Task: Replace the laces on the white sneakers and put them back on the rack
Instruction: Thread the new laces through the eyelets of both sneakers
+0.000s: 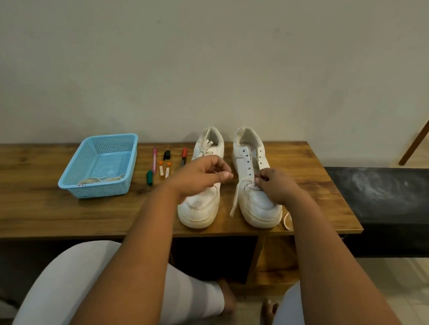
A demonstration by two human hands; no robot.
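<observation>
Knees in pale trousers (70, 287) fill the bottom of the view, with bare feet on the floor under the counter (32, 196). Both forearms reach forward over the counter's front edge to the pair of white sneakers, which stand side by side with toes toward the person.

On the right sneaker (256, 182) the upper eyelets are bare. The right hand (275, 186) rests on its vamp, fingers curled and pinching the lace (236, 199) at the lowest eyelets; one flat end of that lace hangs down the shoe's inner side to the counter. Another bit of white lace (287, 221) lies just right of this sneaker's toe.

The left hand (202, 175) hovers over the left sneaker (199, 208), fingers curled with thumb against fingertips; whether it pinches something I cannot tell. That sneaker is laced, its ends loose at the tongue.

Left of the sneakers lie several markers and caps (164, 163). Further left sits a blue basket (101, 166) with a coil of laces inside.
</observation>
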